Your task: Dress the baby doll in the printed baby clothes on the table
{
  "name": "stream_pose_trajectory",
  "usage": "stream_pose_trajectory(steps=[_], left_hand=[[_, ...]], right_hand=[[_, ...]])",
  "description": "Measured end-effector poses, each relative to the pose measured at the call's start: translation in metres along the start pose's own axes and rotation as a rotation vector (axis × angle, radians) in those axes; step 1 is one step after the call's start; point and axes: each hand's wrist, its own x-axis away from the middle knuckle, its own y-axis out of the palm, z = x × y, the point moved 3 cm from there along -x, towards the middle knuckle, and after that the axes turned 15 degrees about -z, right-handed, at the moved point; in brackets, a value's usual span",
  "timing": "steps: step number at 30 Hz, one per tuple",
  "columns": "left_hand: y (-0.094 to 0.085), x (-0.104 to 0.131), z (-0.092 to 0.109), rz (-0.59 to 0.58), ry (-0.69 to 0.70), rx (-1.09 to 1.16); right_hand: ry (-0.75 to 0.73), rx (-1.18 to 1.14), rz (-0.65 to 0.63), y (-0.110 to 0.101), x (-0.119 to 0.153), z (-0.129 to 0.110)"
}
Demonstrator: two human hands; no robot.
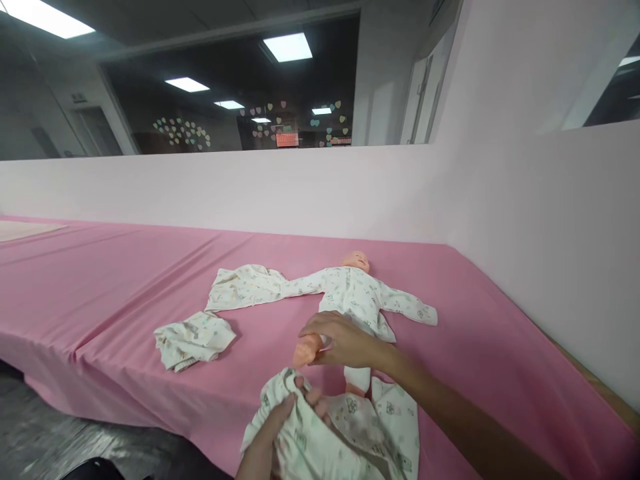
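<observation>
Your left hand grasps the patterned pants, bunched, opening toward the far side. Your right hand grips the doll's leg, foot pointing near-left, just beyond the cloth; doll lies lengthwise far-to-near on the pink-covered table.

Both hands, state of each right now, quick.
Left hand: closed, holding the printed white garment.
Right hand: closed, fingers and thumb around the doll's foot at the ankle.
</observation>
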Motion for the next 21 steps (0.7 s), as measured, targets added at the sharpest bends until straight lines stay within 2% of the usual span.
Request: stream_pose_trajectory(steps=[5, 9, 13, 17, 19, 21], left_hand=[[-0.014, -0.024, -0.001, 0.029, 0.082, 0.149], [-0.020, -0.022, 0.002, 0.027, 0.095, 0.155], [-0.010, -0.018, 0.010, -0.142, 0.055, 0.139], [-0.001, -0.021, 0.012, -0.273, -0.030, 0.246], [0.002, -0.023, 0.009, -0.300, -0.065, 0.325], [0.006, -0.025, 0.005, -0.336, -0.071, 0.376]], right_hand=[[0.013, -0.001, -0.039, -0.001, 0.005, -0.005], [0.033, 0.033, -0.045, 0.005, 0.005, -0.003], [0.054, 0.151, -0.036, 0.015, 0.008, -0.009], [0.111, 0.310, 0.007, 0.029, 0.022, -0.032], [0.098, 0.294, 0.014, 0.035, 0.032, -0.046], [0.078, 0.168, 0.051, 0.038, 0.043, -0.056]])
